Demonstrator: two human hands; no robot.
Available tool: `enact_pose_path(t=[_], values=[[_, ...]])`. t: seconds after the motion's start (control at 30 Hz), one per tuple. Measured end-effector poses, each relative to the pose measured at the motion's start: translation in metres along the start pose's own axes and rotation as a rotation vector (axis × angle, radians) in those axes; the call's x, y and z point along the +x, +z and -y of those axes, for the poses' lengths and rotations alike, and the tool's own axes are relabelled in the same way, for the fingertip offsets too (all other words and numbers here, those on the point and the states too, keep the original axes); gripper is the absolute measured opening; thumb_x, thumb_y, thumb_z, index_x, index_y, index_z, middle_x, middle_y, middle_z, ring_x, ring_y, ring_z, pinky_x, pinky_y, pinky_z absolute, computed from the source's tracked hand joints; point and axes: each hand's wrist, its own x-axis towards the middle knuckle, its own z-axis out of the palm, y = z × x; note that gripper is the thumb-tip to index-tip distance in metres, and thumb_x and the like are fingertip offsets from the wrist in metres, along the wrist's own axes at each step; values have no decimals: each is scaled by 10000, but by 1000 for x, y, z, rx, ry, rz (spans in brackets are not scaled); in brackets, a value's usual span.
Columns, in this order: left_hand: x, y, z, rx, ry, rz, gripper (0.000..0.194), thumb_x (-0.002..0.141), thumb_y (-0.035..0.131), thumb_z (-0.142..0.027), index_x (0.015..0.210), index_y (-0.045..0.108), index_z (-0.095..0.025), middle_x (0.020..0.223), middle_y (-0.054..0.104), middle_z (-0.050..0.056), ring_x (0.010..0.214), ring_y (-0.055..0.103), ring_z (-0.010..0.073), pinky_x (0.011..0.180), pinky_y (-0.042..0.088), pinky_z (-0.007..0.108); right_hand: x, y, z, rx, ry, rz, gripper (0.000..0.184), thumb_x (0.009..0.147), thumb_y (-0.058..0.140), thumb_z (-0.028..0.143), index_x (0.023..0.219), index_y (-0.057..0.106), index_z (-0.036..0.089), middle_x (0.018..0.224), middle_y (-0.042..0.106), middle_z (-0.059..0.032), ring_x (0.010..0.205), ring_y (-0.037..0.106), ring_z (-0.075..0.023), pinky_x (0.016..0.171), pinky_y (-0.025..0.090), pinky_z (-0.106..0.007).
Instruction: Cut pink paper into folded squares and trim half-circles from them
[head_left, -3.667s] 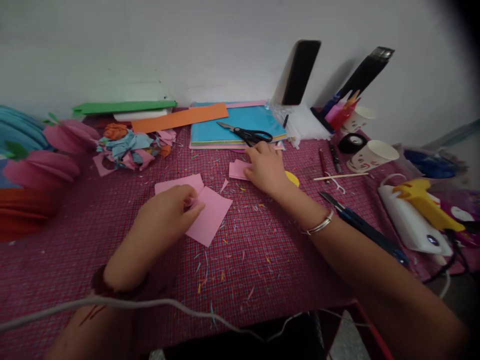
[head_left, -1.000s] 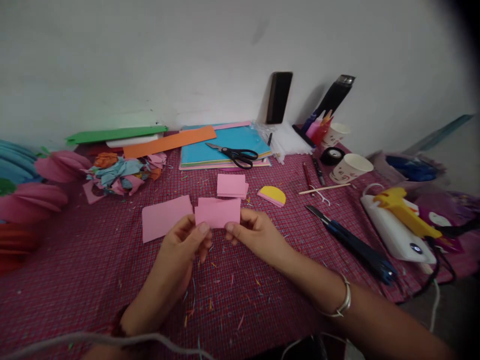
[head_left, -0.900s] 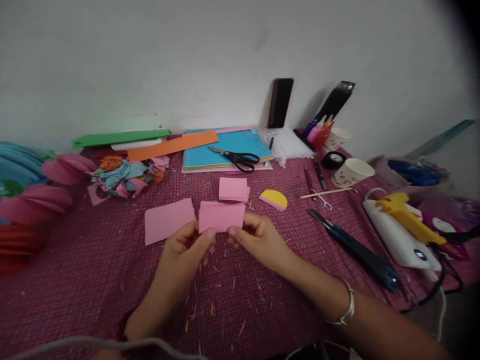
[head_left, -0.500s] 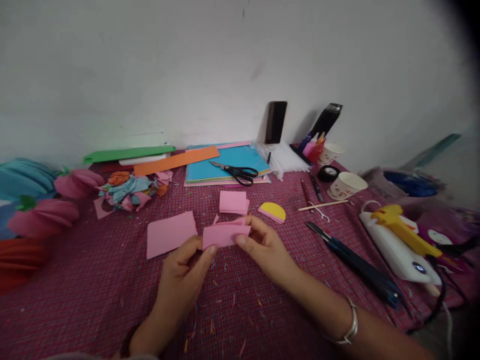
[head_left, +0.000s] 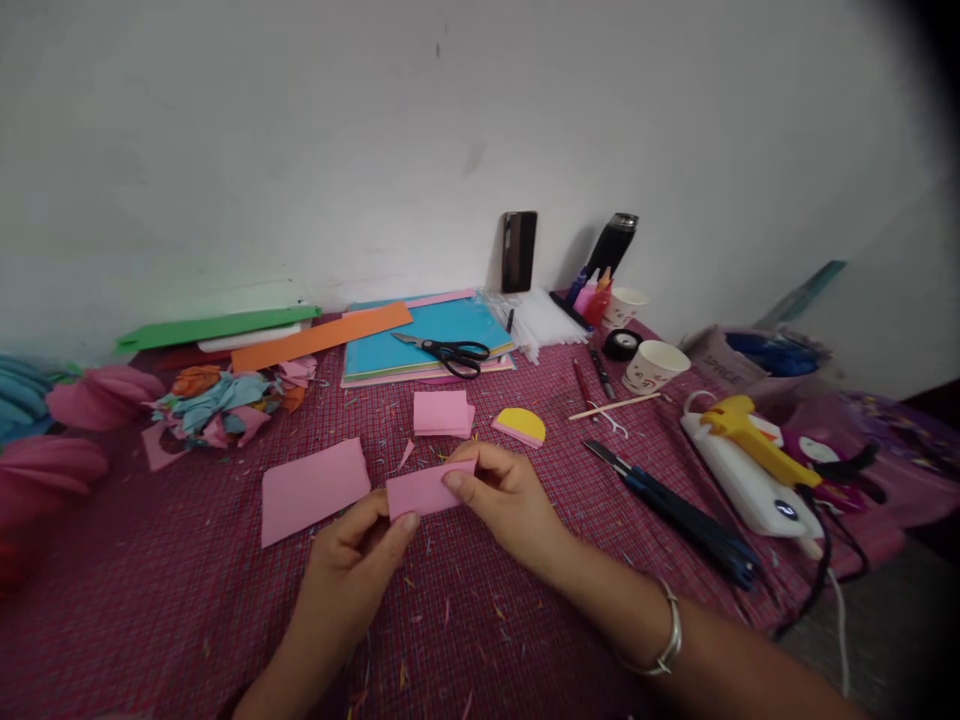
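Observation:
A folded piece of pink paper (head_left: 427, 490) is held up between my two hands, just above the cloth. My left hand (head_left: 352, 555) pinches its lower left corner between thumb and fingers. At its right end my right hand (head_left: 517, 510) grips it, thumb in front and fingers behind. A larger pink sheet (head_left: 315, 490) lies flat to the left. Beyond the held paper sit a small stack of pink pieces (head_left: 441, 412) and a half-round yellow and pink piece (head_left: 521, 425). A thin pink scrap (head_left: 406, 455) lies close behind it.
Black scissors (head_left: 454, 352) rest on blue sheets (head_left: 420, 330) at the back. To the right are a utility knife (head_left: 675, 515), a yellow glue gun (head_left: 757, 440) on a white power bank, and a paper cup (head_left: 656, 367). Crumpled paper scraps (head_left: 225, 400) and pink paper shapes (head_left: 105, 395) stand left.
The camera view has turned to the right, so things sit further left. The pink paper's raised back layer now lies closer to the front one; both hands keep hold.

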Motion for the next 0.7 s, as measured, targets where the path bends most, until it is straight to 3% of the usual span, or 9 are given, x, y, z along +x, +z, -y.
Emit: enact_pose_path(t=[0.1, 0.23, 0.47, 0.57, 0.7], values=[[1, 2, -4, -60, -40, 11, 206, 725, 667, -340, 843, 698, -174, 648, 589, -16, 587, 485, 132, 547, 392, 231, -1, 1, 1, -45, -4, 25, 98, 795, 620, 283, 759, 605, 194, 707, 574, 11, 665, 510, -127, 630, 413, -270], [1, 1, -2, -105, -58, -8, 147, 729, 677, -307, 708, 676, -162, 601, 556, -25, 570, 449, 109, 534, 364, 209, -2, 2, 1, -55, 93, 69, 121, 778, 622, 294, 729, 576, 193, 660, 524, 28, 604, 459, -112, 568, 374, -257], [2, -2, 10, -461, -133, -184, 225, 711, 752, -313, 672, 577, -177, 631, 558, -47, 568, 464, 89, 547, 398, 194, 0, 3, -6, -65, 243, 244, 130, 737, 627, 254, 687, 528, 186, 629, 471, 46, 573, 409, -96, 541, 322, -245], [1, 1, 8, -356, -134, -108, 223, 719, 737, -313, 663, 570, -176, 617, 528, -50, 577, 448, 91, 547, 386, 195, -2, 4, -5, 19, 267, 269, 187, 762, 645, 323, 733, 516, 190, 660, 475, 46, 587, 425, -98, 544, 336, -242], [-2, 8, 0, -99, -110, 88, 239, 766, 635, -352, 624, 577, -169, 575, 497, -39, 548, 398, 99, 513, 327, 218, -2, 4, -3, 13, 219, 175, 257, 788, 632, 385, 691, 487, 196, 629, 452, 51, 559, 387, -91, 517, 316, -236]])
